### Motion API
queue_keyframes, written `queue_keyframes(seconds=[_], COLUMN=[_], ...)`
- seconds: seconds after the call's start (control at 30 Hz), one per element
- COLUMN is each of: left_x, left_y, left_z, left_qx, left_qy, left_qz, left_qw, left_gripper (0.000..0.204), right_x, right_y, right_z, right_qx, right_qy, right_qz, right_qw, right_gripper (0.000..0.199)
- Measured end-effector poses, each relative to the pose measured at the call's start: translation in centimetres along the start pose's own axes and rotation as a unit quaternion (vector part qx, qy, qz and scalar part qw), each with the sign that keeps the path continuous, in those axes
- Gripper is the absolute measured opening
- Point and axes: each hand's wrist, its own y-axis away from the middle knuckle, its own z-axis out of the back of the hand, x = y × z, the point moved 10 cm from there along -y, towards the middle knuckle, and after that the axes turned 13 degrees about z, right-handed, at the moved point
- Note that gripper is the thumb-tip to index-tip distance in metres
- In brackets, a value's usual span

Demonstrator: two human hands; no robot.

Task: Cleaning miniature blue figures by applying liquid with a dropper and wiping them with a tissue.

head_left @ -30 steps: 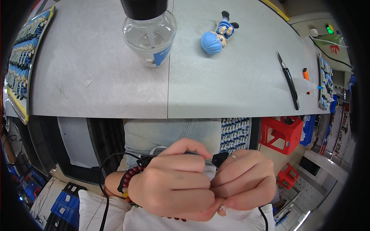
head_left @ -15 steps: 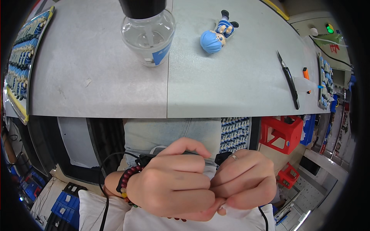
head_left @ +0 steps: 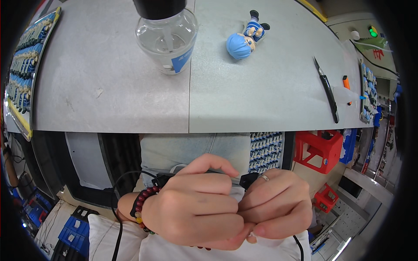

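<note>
Touching, curled left hand (head_left: 198, 209), curled right hand (head_left: 276, 204)

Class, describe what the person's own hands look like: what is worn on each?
The left hand has a beaded bracelet at its wrist, mostly dark red with a yellow bead, beside a black band. A black cable loops nearby. The right hand wears a silvery ring. Neither wears a glove.
</note>
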Motion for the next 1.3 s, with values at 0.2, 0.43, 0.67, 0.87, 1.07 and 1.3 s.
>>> queue_keyframes(seconds=[0.2,0.43,0.67,0.87,1.07,1.3], left_x=[-0.32,-0.02,-0.17,-0.04,-0.17,0.31], left_y=[-0.33,-0.11,-0.46,-0.39,-0.44,-0.05], left_z=[0.23,-0.01,-0.07,-0.08,0.09,-0.09], left_qx=[-0.018,0.005,0.018,0.019,0.012,0.016], left_qy=[-0.013,-0.005,-0.006,-0.001,0.001,-0.001], left_qz=[0.003,-0.002,0.001,0.006,0.005,0.008], left_qw=[1.000,1.000,1.000,1.000,1.000,1.000], left_gripper=[0.015,0.015,0.014,0.013,0.014,0.016], right_x=[0.20,0.03,-0.44,-0.28,0.14,-0.27], right_y=[0.18,-0.24,0.16,0.28,-0.06,0.30], right_z=[0.24,0.12,0.08,0.03,0.15,0.29], right_qx=[-0.026,-0.014,0.008,-0.007,-0.028,-0.028], right_qy=[-0.004,-0.010,-0.033,-0.003,-0.008,0.001], right_qz=[0.023,0.016,-0.036,-0.016,0.019,-0.030], right_qw=[0.999,1.000,0.999,1.000,0.999,0.999], right_gripper=[0.025,0.023,0.024,0.023,0.024,0.024])
